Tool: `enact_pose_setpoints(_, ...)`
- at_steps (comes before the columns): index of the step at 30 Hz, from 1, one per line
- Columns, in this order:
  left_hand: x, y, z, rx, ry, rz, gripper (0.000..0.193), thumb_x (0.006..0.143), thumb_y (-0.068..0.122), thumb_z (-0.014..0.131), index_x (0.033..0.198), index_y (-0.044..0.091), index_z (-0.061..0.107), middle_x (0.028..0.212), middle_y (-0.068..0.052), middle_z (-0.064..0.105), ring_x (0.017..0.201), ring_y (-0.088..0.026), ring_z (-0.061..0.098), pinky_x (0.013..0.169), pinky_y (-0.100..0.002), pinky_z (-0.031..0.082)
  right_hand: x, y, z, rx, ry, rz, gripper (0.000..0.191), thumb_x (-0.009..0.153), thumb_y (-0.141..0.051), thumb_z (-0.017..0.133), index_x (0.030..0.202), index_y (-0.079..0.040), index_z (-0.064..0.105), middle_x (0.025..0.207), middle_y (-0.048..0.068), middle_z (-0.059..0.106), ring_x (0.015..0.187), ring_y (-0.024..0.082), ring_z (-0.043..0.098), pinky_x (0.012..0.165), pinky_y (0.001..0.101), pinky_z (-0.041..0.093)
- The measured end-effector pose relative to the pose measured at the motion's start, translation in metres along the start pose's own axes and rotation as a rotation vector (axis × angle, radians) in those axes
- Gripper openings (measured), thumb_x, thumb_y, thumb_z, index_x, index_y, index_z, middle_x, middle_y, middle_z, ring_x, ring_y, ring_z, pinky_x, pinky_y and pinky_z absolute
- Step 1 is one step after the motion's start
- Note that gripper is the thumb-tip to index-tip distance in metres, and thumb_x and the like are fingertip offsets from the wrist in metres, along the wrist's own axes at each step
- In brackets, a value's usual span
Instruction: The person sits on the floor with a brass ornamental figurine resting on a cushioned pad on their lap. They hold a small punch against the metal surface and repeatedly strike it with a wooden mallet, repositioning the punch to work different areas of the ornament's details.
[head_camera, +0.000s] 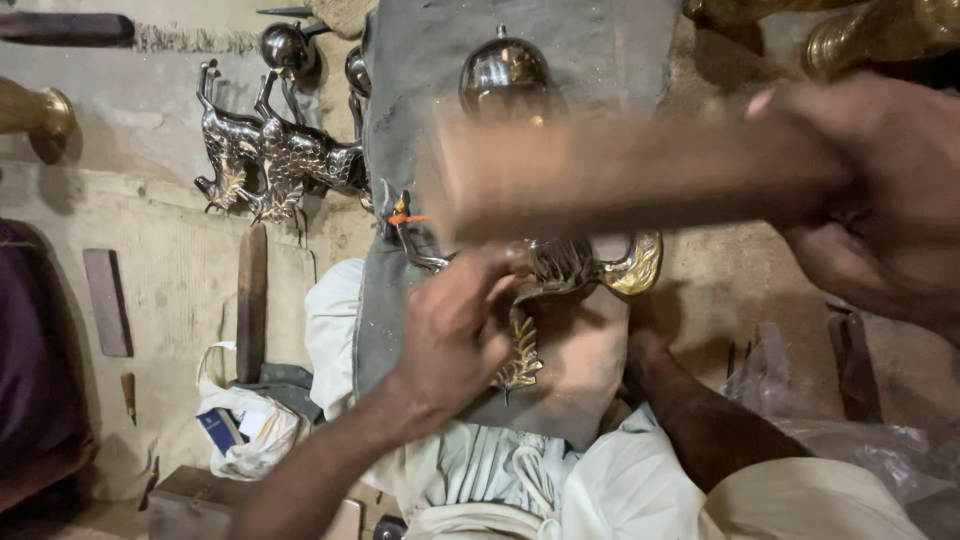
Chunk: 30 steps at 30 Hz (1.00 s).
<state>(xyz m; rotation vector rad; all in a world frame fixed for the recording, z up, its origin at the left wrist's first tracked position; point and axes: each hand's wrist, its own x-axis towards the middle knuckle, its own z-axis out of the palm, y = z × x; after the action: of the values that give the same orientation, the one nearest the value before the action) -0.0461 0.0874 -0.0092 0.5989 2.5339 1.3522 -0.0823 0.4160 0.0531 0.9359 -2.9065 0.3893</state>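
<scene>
Left hand (455, 325) steadies brass bird (560, 270); right hand (870, 190) grips blurred wooden stick (600, 175)

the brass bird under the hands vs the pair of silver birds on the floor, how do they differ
The brass bird is gold-toned at its rear and foot; the silver birds are silvery all over. The brass bird lies on grey cloth across the lap, pinned by the left hand, with the right hand swinging a blurred wooden tool above it; the silver birds lie untouched. The brass bird is single; the silver birds are paired. All have patterned metal bodies.
</scene>
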Motion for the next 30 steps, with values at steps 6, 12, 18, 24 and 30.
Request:
enact_pose_setpoints(6, -0.022, 0.003, 0.031, -0.077, 0.368, -0.058, 0.034, 0.086, -0.013, 0.063, 0.117, 0.000, 0.063, 0.105, -0.014, 0.075, 0.096, -0.023, 0.078, 0.082, -0.036, 0.064, 0.053, -0.020, -0.030, -0.380, -0.119, -0.281, 0.056, 0.079, -0.018, 0.080, 0.132, -0.008, 0.066, 0.091, 0.010, 0.068, 0.061, 0.018, 0.056, 0.061, 0.0359, 0.047)
enact_pose_setpoints(12, -0.034, -0.003, 0.051, -0.186, 0.493, -0.163, 0.026, 0.092, -0.005, 0.074, 0.116, 0.000, 0.065, 0.104, -0.015, 0.074, 0.091, -0.021, 0.075, 0.078, -0.032, 0.061, 0.077, -0.048, -0.045, -0.679, -0.001, -0.428, 0.042, 0.089, -0.044, 0.066, 0.123, -0.020, 0.073, 0.079, -0.005, 0.061, 0.066, 0.015, 0.060, 0.063, 0.0345, 0.050)
enact_pose_setpoints(18, -0.052, -0.019, 0.062, -0.264, 0.488, -0.191, 0.027, 0.092, -0.002, 0.074, 0.118, 0.000, 0.065, 0.104, -0.011, 0.074, 0.092, -0.016, 0.073, 0.078, -0.030, 0.060, 0.080, -0.050, -0.041, -0.605, -0.019, -0.446, 0.042, 0.093, -0.046, 0.057, 0.124, -0.022, 0.073, 0.089, -0.003, 0.069, 0.069, 0.015, 0.063, 0.062, 0.0325, 0.050)
enact_pose_setpoints(24, -0.061, -0.029, 0.064, -0.135, 0.413, -0.124, 0.024, 0.090, -0.007, 0.068, 0.113, 0.000, 0.069, 0.102, -0.007, 0.074, 0.093, -0.017, 0.072, 0.081, -0.031, 0.060, 0.068, -0.050, -0.039, -0.358, -0.015, -0.406, 0.046, 0.091, -0.037, 0.066, 0.127, -0.009, 0.073, 0.094, 0.006, 0.069, 0.070, 0.018, 0.063, 0.059, 0.0351, 0.051)
enact_pose_setpoints(30, -0.068, -0.037, 0.070, -0.529, 0.384, -0.134, 0.032, 0.086, -0.011, 0.063, 0.117, -0.004, 0.065, 0.111, -0.009, 0.071, 0.105, -0.020, 0.069, 0.087, -0.032, 0.059, 0.068, -0.054, -0.042, -0.415, -0.034, -0.335, 0.054, 0.075, -0.031, 0.074, 0.126, -0.015, 0.072, 0.098, 0.001, 0.071, 0.068, 0.016, 0.059, 0.059, 0.0341, 0.049)
